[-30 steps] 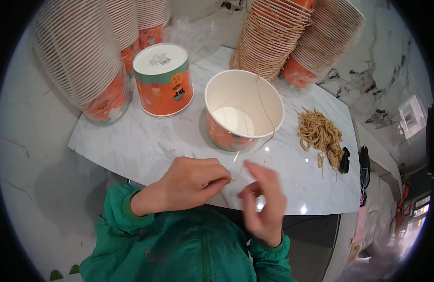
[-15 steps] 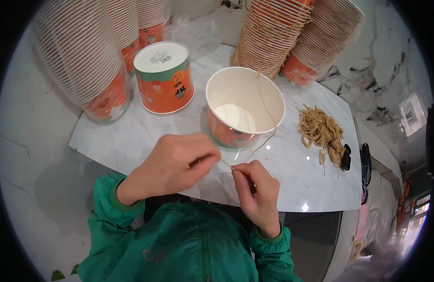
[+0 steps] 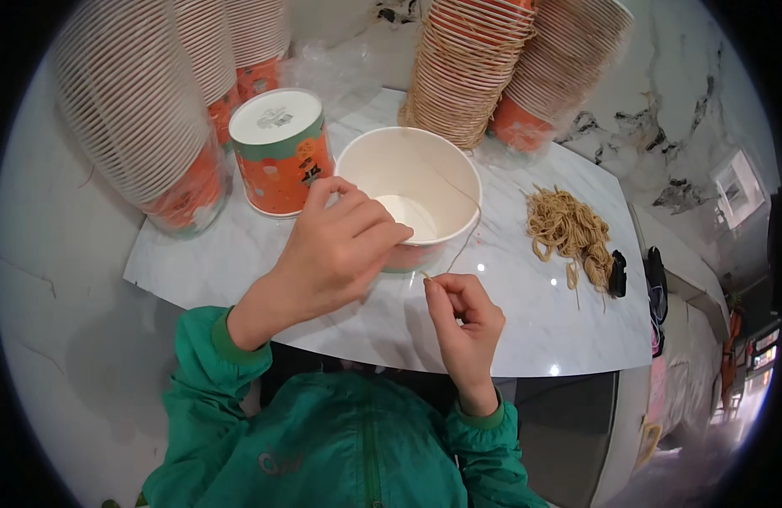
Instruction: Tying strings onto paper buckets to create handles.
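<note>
A large paper tub [image 3: 433, 157] stands upright on the table with its white inside facing up. My right hand [image 3: 465, 326] is at its near side, thumb and forefinger pinched on a thin piece of twine [image 3: 469, 241]. The strand rises from those fingertips over the tub's right rim and lies along the inside wall. My left hand [image 3: 336, 245] is at the tub's near left, fingers apart and bent, covering part of its wall and rim; I see nothing in it. Whether its fingertips touch the tub cannot be made out.
An upside-down orange and green tub [image 3: 281, 165] stands left of the open one. Tall tub stacks [image 3: 120, 110] rise at the back left. At the back right is a twine-wrapped stack [image 3: 463, 68] beside another. A tan twine pile [image 3: 569, 229] lies right, near a black object [image 3: 618, 273].
My left hand has let go of the twine and moved up and forward to the tub, its fingers spreading. My right hand keeps its pinch on the strand. The whole view has shifted slightly.
</note>
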Motion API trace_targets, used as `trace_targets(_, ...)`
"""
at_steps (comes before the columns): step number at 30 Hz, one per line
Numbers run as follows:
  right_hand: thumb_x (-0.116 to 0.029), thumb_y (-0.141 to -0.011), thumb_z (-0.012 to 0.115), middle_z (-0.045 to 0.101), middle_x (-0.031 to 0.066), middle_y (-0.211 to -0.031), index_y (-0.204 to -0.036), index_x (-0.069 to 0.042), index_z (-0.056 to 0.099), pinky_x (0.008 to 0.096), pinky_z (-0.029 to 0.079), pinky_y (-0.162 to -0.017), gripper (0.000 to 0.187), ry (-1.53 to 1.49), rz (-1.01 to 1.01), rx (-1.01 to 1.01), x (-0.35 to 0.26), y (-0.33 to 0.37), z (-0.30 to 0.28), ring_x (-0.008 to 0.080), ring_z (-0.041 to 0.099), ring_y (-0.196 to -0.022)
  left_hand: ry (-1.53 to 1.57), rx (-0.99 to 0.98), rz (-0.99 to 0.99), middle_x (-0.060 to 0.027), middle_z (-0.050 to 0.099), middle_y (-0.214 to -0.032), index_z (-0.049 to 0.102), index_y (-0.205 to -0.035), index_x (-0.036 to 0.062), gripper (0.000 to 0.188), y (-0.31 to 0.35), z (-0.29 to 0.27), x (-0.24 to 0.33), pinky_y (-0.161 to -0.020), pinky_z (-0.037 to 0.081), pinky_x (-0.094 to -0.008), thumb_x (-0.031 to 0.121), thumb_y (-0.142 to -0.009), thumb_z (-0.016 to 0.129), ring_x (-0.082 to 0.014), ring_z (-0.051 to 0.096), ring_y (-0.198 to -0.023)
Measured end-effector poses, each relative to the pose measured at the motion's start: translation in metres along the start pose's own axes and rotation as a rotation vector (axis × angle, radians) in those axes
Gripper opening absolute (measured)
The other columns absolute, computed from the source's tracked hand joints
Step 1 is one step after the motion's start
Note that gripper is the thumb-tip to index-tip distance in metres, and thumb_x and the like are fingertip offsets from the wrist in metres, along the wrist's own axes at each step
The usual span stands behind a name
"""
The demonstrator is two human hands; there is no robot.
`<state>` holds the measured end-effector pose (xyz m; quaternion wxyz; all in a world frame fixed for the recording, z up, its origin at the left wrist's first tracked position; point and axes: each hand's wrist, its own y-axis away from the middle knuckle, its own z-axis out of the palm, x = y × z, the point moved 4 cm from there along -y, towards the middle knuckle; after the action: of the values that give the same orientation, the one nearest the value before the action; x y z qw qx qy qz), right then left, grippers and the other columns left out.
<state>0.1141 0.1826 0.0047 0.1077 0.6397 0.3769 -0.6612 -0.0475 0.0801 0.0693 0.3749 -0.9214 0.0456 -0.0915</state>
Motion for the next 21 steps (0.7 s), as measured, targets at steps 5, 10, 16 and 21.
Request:
trace_targets(5, -0.002, -0.097, 0.070, 0.048, -0.0036, -0.057, -0.102, 0.000, 0.068, 0.0219, 0.030, -0.049, 0.006, 0.130, -0.119, 0.098, -0.009, -0.004, 0.001, 0.0015, 0.039, -0.053, 0.008, -0.024, -0.020, -0.0039, 0.067, -0.093, 0.072, -0.105, 0.0056, 0.030, -0.002, 0.003, 0.013, -0.087, 0.042, -0.0413, 0.000, -0.076, 0.076, -0.0243, 0.064, -0.088)
trace_targets(10, -0.002, -0.094, 0.072, 0.047, 0.0011, -0.056, -0.100, -0.004, 0.070, 0.0239, 0.034, -0.047, 0.006, 0.193, -0.177, 0.144, -0.003, -0.012, 0.004, 0.0062, 0.043, -0.048, 0.064, -0.076, -0.097, -0.0056, 0.068, -0.092, 0.072, -0.109, 0.0042, 0.030, -0.005, 0.005, 0.013, -0.084, 0.042, -0.0381, 0.001, -0.079, 0.074, -0.0245, 0.064, -0.086)
trace_targets(16, -0.006, -0.092, 0.073, 0.053, 0.0036, -0.057, -0.098, -0.007, 0.071, 0.0269, 0.039, -0.047, 0.007, 0.261, -0.218, 0.136, 0.001, -0.019, 0.006, 0.0117, 0.051, -0.047, 0.084, -0.053, -0.081, -0.0053, 0.064, -0.089, 0.071, -0.108, 0.0046, 0.024, -0.007, 0.004, 0.015, -0.080, 0.041, -0.0375, 0.005, -0.084, 0.075, -0.0245, 0.063, -0.084)
trace_targets(21, -0.007, -0.091, 0.073, 0.056, 0.0044, -0.057, -0.098, -0.007, 0.072, 0.0288, 0.041, -0.046, 0.007, 0.253, -0.215, 0.138, 0.001, -0.020, 0.008, 0.0137, 0.054, -0.046, 0.091, -0.070, -0.079, -0.0056, 0.065, -0.089, 0.070, -0.110, 0.0045, 0.028, -0.007, 0.004, 0.015, -0.081, 0.042, -0.0380, 0.002, -0.083, 0.072, -0.0248, 0.063, -0.086)
